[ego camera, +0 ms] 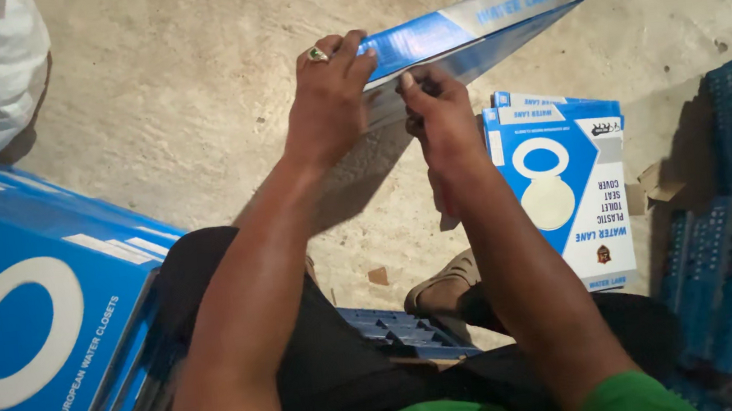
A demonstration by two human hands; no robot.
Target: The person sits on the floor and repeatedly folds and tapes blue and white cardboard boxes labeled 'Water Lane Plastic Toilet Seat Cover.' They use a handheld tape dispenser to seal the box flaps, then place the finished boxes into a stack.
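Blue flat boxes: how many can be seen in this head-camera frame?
At least 4: one held up in both hands, a stack of at least two on the floor at right, and a large one at lower left. More may lie hidden underneath.

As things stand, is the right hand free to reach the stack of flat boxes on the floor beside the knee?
Probably not at once: the right hand is pinching the end of the raised blue box together with the left hand. The stack of flat boxes lies just below it, unobstructed.
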